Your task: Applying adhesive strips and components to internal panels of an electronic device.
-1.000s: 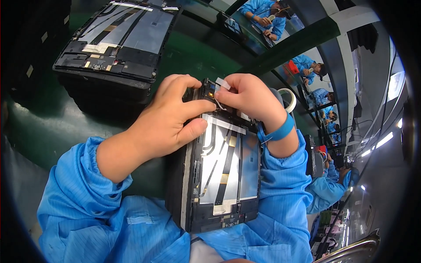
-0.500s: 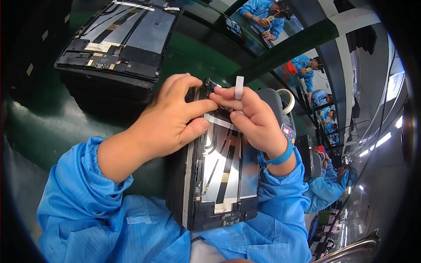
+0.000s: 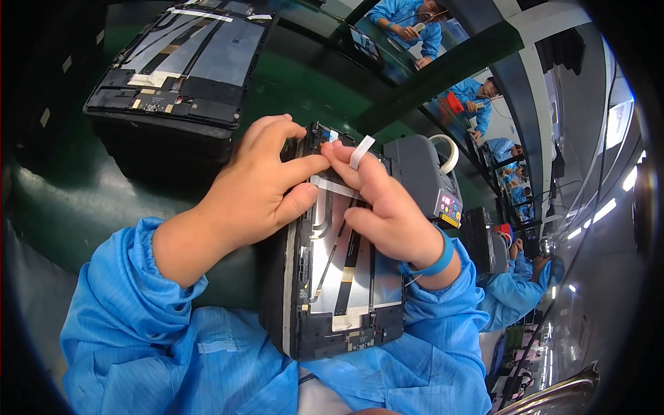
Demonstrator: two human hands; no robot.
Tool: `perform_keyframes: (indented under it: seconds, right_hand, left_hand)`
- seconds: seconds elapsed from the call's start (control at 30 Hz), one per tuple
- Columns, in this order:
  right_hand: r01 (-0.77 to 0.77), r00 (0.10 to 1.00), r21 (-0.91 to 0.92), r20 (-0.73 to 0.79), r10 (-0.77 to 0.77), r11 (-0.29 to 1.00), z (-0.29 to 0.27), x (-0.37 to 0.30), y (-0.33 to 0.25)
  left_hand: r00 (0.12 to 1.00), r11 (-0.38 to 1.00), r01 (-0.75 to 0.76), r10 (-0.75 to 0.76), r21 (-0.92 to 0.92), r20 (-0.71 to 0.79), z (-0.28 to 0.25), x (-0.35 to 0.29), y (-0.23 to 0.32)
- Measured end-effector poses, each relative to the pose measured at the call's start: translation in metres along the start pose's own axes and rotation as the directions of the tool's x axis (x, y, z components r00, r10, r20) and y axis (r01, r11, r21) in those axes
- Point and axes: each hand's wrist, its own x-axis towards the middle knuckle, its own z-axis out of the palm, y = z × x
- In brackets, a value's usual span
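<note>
An opened tablet [image 3: 356,294], its flat cables and silvery inner panel bare, lies on top of a tall dark stack in front of me. My left hand [image 3: 249,183] rests on its far left edge with thumb and fingers spread apart. My right hand [image 3: 391,211] lies over the far end, fingers stretched close together, fingertips beside the left ones and thumb apart on the panel. Around a finger of that hand sticks a white strip of tape [image 3: 362,152]. Another pale strip [image 3: 335,187] crosses the panel under the hands. What the right fingertips touch is partly hidden.
A second stack with an opened tablet [image 3: 187,59] on top stands at the far left on the green table [image 3: 297,90]. Right of my hands sits a grey tape dispenser [image 3: 418,173] with buttons and a white roll [image 3: 446,153]. Several people in blue work beyond the dark frame [image 3: 443,76].
My right hand has shifted left and toward me, and its thumb has moved away from the fingertips. The tape strip on its finger now tilts. My left hand stays nearly in place.
</note>
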Motion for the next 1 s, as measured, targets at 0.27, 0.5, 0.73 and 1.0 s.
perform_keyframes:
  seconds: [0.27, 0.5, 0.73, 1.0]
  right_hand:
    - [0.074, 0.997, -0.186, 0.007, -0.074, 0.98, 0.002, -0.009, -0.003]
    - [0.221, 0.933, 0.602, -0.36, 0.013, 0.768, -0.007, -0.044, 0.01]
    - [0.142, 0.937, 0.453, -0.349, 0.029, 0.88, 0.013, -0.081, -0.002]
    - [0.329, 0.872, -0.366, -0.237, -0.429, 0.87, 0.03, -0.093, -0.026]
  left_hand:
    - [0.989, 0.993, -0.109, 0.113, 0.044, -0.094, -0.002, 0.0, -0.001]
    - [0.995, 0.995, -0.091, 0.089, 0.042, 0.044, -0.009, 0.01, 0.005]
    - [0.967, 0.956, -0.165, 0.107, 0.242, 0.233, -0.027, 0.025, 0.023]
    - [0.89, 0.917, -0.389, 0.399, -0.09, 0.22, -0.033, 0.01, 0.112]
